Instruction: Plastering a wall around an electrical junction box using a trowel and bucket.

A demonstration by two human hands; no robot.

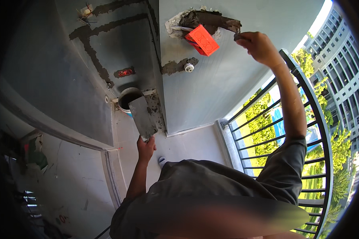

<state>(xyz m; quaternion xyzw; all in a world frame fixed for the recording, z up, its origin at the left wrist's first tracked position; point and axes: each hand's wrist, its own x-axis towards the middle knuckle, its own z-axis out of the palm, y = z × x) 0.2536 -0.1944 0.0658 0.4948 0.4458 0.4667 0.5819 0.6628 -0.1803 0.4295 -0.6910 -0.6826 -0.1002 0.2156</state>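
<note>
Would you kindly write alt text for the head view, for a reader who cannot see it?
A person's right hand holds a brown-smeared trowel at a broken patch of grey wall, beside an orange box. The left hand holds a flat grey plate, with a bucket beyond it. A dark railing curves along the right.

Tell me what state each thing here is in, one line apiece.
Left hand, gripping
Mortar board, held, smeared grey
Right hand, gripping
Trowel, held, mortar-coated
Bucket, open, partly hidden
Upper red junction box, tilted, jutting out
Lower red junction box, recessed
White pipe fitting, protruding
Wall channels, mortared over
</note>
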